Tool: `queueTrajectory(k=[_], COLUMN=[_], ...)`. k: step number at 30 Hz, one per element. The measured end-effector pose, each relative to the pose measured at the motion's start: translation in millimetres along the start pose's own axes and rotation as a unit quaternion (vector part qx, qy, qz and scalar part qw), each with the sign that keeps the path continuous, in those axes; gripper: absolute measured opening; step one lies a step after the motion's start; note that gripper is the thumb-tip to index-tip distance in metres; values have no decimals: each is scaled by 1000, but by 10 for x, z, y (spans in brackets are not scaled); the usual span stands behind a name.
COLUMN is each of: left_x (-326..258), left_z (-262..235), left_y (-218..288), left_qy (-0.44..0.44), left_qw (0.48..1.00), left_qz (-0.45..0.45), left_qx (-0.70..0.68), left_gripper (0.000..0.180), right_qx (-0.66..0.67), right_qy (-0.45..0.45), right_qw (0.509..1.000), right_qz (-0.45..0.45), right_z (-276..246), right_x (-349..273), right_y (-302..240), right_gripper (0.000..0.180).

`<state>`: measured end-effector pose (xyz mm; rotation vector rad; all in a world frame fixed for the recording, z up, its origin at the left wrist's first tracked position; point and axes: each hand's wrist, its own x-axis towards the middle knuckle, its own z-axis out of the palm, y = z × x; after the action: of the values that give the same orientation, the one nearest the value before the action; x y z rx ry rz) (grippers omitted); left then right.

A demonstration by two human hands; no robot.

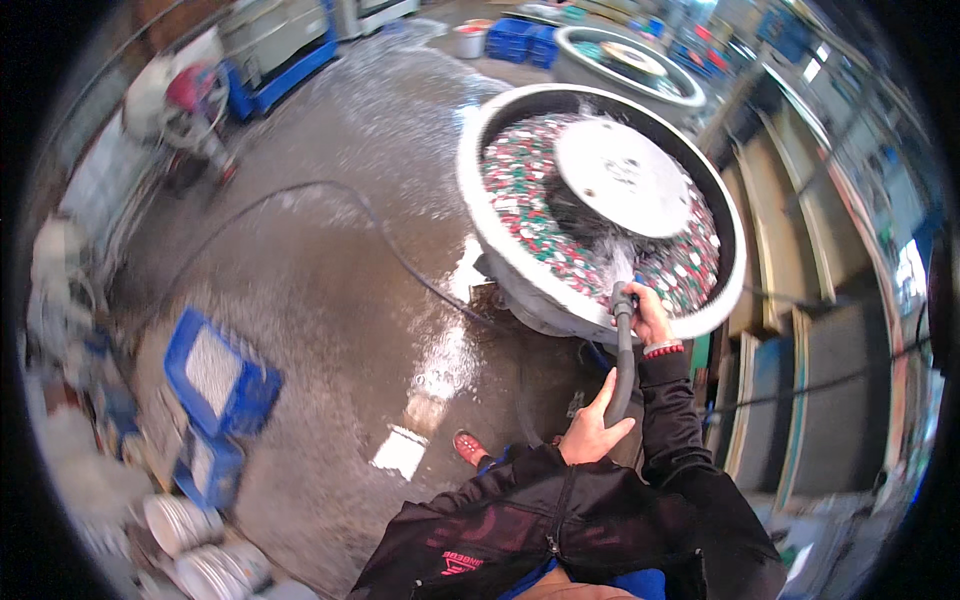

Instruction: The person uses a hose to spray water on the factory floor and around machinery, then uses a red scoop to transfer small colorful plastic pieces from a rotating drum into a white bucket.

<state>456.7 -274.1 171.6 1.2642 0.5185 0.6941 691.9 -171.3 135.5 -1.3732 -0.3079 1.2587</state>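
At near rim of round tub [470, 170], hose [625, 355] gripped in right hand [652, 317], bend met by spread left hand [592, 432]. Flow could be choked by kinked bend, pieces [515, 205] flushed out by misaimed jet [620, 264]. Ahead of hands, tub loaded with red, green, white pieces; well left, pale material [212, 370] held in blue crate [256, 402].

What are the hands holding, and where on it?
A hose: the right hand holds it at its nozzle, the left hand further back, where it bends.
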Motion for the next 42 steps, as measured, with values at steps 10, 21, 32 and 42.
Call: queueTrajectory(k=[10,21,32,42], left_x=[492,916,1888,2745], left_z=[2219,4550,5336,5618], left_y=[-749,-582,-816,-1002], left_qy=[-104,-154,-139,-162], left_qw=[992,949,962,969], left_qz=[-19,-196,-131,-113], left_qx=[68,-193,-195,-148], left_gripper=[84,100,97,99], right_qx=[103,70,18,90], right_qy=[-14,-114,-195,-309], right_qw=[994,990,978,947], right_qz=[-16,32,-69,20], right_z=[-2460,-3937,-4516,-5218], right_x=[-326,-716,69,625], right_y=[-373,-1375,-2052,-2666], right_gripper=[25,13,19,43])
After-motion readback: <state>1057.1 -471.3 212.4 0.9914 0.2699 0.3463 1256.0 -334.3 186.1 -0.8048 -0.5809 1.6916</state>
